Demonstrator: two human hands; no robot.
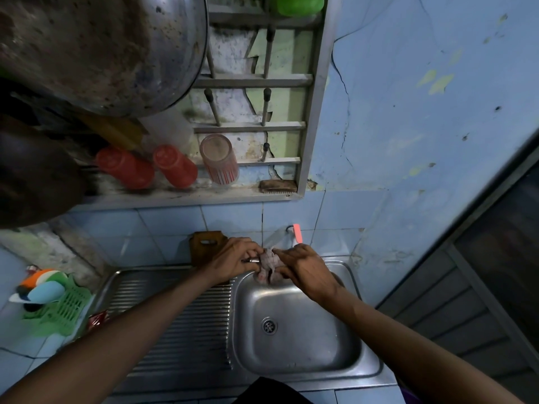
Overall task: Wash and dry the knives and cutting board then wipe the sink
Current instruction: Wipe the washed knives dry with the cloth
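Your left hand [233, 259] grips a knife [253, 260] by its handle over the sink [294, 348]'s far rim, blade pointing right into the checked cloth [269, 266] your right hand [306, 269] clutches. The cloth hides the blade. The cutting board [204, 246] leans on the tiles, just behind your left hand.

Shiny ribbed steel sink [180, 330], crumpled cloth [269, 265], wooden board [204, 246]

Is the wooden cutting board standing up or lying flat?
Standing up. The cutting board leans on edge against the tiled wall behind the sink, handle hole at the top.
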